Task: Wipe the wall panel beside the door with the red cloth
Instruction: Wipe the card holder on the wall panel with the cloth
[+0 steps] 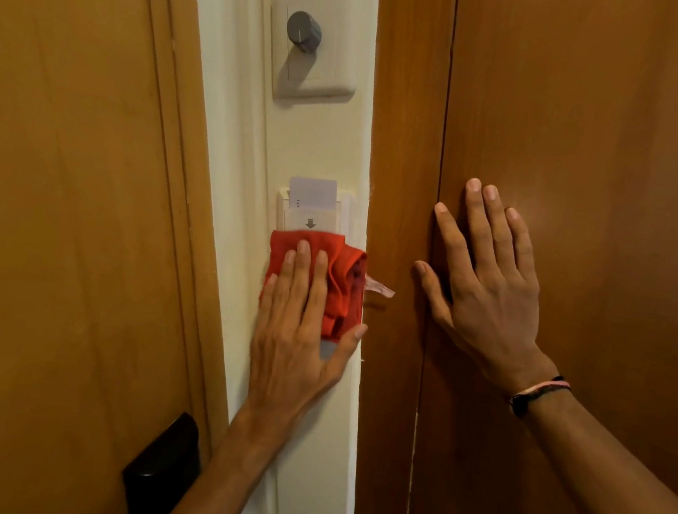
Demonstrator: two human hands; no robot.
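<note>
A narrow cream wall panel [322, 148] runs upright between the wooden door [68, 192] on the left and a dark wood surface [608, 116] on the right. My left hand [301, 335] lies flat on the panel and presses the crumpled red cloth [341, 285] against it, just under the key-card holder [312, 213]. The cloth covers the holder's lower edge. A pale tag on the cloth sticks out to the right. My right hand [487, 278] rests flat with spread fingers on the dark wood, holding nothing.
A white card stands in the key-card holder. Higher on the panel sits a white switch plate with a grey round knob [303, 32]. A black lock plate [165, 471] is on the door at the lower left.
</note>
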